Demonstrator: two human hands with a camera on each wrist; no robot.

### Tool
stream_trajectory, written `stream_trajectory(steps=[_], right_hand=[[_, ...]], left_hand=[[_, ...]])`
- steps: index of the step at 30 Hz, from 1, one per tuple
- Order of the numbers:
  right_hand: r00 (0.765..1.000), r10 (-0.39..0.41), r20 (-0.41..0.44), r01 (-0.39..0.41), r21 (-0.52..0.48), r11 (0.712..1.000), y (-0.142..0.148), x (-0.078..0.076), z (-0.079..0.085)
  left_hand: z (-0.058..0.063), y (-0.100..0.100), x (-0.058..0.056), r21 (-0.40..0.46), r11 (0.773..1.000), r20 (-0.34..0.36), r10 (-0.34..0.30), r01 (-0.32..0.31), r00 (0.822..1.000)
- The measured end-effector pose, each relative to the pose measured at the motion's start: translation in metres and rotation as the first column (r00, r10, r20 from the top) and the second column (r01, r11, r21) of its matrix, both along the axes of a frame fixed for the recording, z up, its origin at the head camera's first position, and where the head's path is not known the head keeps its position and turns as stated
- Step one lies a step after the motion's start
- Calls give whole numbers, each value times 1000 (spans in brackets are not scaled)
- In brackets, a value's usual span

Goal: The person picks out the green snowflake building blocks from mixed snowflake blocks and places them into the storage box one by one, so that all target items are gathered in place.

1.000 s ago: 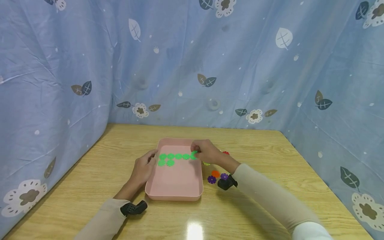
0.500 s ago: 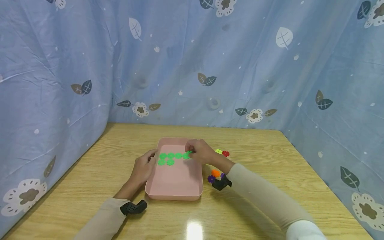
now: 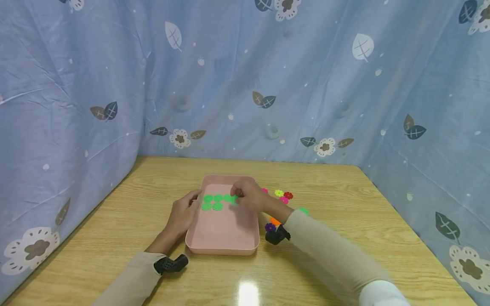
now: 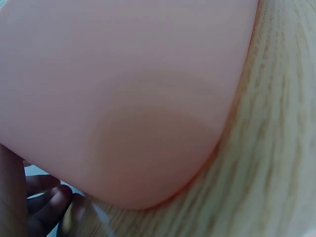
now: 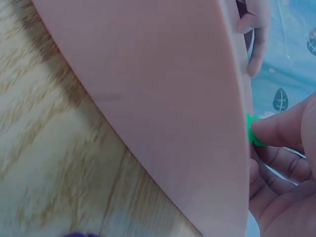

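Note:
A pink rectangular tray (image 3: pixel 220 236) lies on the wooden table. Its left rim is held by my left hand (image 3: pixel 183 216), thumb on the near side and fingers along the edge. Inside the tray, green snowflake discs (image 3: pixel 217 206) lie flat in two rows, the far row longer. Over the right end of that far row, my right hand (image 3: pixel 249 194) pinches a green snowflake disc (image 5: pixel 253 131) between thumb and fingers. In the head view the hand partly covers the row's end. The left wrist view shows mostly the tray's outer wall (image 4: pixel 123 59).
Right of the tray lie loose discs: yellow (image 3: pixel 279 193), red (image 3: pixel 288 195), pink (image 3: pixel 283 200), orange (image 3: pixel 274 221), purple (image 3: pixel 270 227) and green (image 3: pixel 303 211). My right forearm covers part of that area. A blue patterned curtain (image 3: pixel 229 76) surrounds the table.
My right hand has moved left along the far row with the green snowflake disc. Several loose discs behind the right wrist have come into view. My left hand stays on the tray.

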State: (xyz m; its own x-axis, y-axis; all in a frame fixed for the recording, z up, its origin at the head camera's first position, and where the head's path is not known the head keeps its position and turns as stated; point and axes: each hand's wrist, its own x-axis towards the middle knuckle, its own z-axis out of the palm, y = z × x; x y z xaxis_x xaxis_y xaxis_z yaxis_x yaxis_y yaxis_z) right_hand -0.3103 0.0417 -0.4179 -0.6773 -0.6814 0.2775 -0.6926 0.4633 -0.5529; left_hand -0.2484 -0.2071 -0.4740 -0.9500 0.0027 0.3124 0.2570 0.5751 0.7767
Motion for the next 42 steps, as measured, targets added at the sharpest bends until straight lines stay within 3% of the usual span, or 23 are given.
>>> stream_trajectory(steps=[6,13,22,30,36,42], right_hand=[[999,-2,40,1,28,1000,-5,3,-2],[996,-66,53,61,82,995,-12,0,-8],[984,-101,148,95,48,994,-13,2,-6],[978,-118,171,111,51,993,-12,3,-7],[947,-78,312,101,-55,993,-9,2,-5],[951,-52,306,88,-106,990,-7,-1,-5]], left_hand=[[0,0,0,1,1000,-2,6,-6,1000],[0,0,-1,15,1000,4,-8,8,1000],[0,-1,-1,26,1000,9,-18,18,1000],[-2,-1,-3,20,1000,18,-12,12,1000],[-1,-2,-4,19,1000,23,-17,17,1000],[1,-4,-7,17,1000,32,0,-1,1000]])
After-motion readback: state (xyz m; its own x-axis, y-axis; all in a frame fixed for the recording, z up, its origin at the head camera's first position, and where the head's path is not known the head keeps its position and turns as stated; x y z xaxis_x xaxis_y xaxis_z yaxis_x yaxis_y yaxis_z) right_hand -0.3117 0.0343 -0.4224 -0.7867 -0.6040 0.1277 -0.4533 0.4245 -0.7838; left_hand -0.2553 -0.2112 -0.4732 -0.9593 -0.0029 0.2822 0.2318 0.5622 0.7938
